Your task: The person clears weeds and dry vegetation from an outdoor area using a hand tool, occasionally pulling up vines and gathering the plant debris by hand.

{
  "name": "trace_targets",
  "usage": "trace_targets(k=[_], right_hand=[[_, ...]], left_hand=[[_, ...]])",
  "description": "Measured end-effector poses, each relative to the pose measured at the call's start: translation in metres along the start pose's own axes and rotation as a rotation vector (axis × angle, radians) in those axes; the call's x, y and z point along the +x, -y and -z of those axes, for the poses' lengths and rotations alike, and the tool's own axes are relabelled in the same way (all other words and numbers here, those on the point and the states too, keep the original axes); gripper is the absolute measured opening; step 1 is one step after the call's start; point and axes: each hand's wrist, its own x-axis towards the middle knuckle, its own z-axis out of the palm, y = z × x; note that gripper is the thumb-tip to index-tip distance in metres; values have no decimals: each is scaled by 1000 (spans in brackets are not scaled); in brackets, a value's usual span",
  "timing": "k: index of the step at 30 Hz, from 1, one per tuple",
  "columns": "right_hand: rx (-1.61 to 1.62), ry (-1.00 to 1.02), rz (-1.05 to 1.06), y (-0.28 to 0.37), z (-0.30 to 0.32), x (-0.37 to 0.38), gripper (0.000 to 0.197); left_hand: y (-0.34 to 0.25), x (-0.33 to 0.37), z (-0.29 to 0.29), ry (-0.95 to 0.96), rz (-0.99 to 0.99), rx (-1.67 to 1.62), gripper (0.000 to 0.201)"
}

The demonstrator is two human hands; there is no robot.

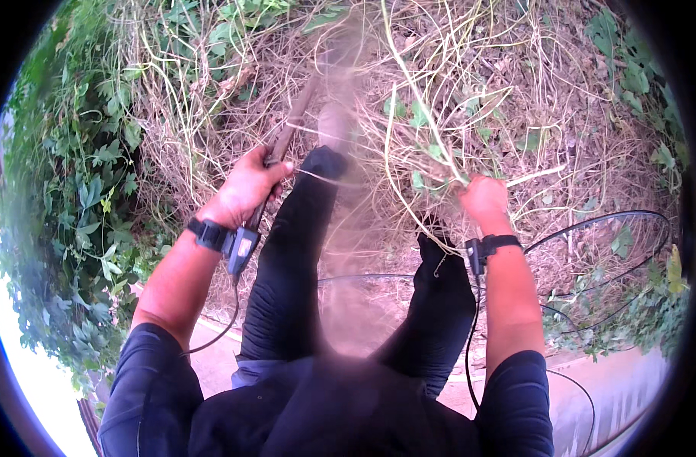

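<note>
- The person beside me has the left hand [253,181] wrapped round a brown stick [288,131]; that grip is closed, with the thumb laid across the wood.
- The stick slants up and to the right from the fist, its far end reaching over the dry tangle [203,122], where a blur makes its tip hard to make out.
- The right hand [485,199] is a closed fist too, its grip round a long pale vine stem [420,95] that runs from the top of the view down into the fingers.
- Another thin pale stem [391,156] curves down just left of that fist, apart from it, passing over one dark trouser leg [443,293].
- Both hands are held well apart, one either side of the legs, above ground matted with dry stems and a few green leaves.
- Each wrist wears a black strap, one on the left [205,232] and one on the right [502,242], and black cable [607,218] loops out beyond the right forearm.
- Thick green foliage [66,198] hangs at the person's left; more leaves grow at the right, above a pale ledge [614,392].
</note>
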Motion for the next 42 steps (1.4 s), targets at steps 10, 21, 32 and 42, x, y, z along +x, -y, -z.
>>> trace_targets(k=[10, 21, 32, 42], right_hand=[[-59, -28, -45, -41, 102, -77, 37], [-127, 6, -48, 59, 217, -144, 34], [-156, -278, -113, 97, 466, -153, 42], [-67, -504, -9, 130, 530, -115, 46]], left_hand=[[70, -119, 67, -443, -221, 648, 59], [69, -143, 195, -28, 223, 42, 29], [101, -219, 243, -77, 159, -96, 26], [73, -223, 172, -395, -10, -171, 27]])
